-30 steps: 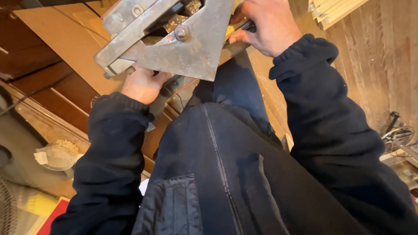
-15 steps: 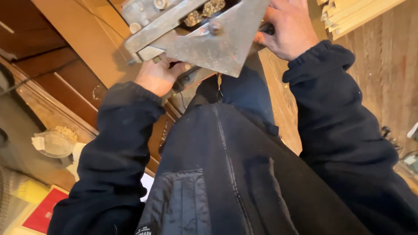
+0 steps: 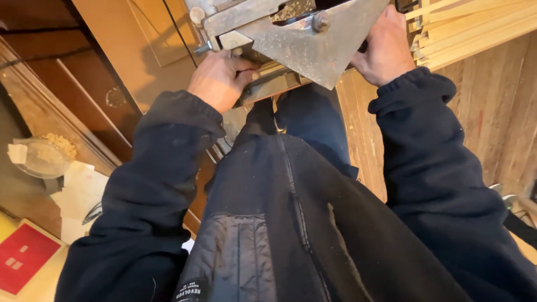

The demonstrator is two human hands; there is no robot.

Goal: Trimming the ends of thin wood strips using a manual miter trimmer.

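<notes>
Wooden floor point(image 3: 492, 112): left hand point(image 3: 218, 78) and right hand point(image 3: 383, 47) apparently clamp one metal tool point(image 3: 302, 33).

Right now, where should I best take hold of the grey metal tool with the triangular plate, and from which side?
Grip the metal tool low on both flanks, from underneath, probably as the hands do now: the left hand cups the wooden piece under its left edge, and the right hand holds the right edge. The triangular plate narrows to a downward point, so the middle offers little to hold.
</notes>
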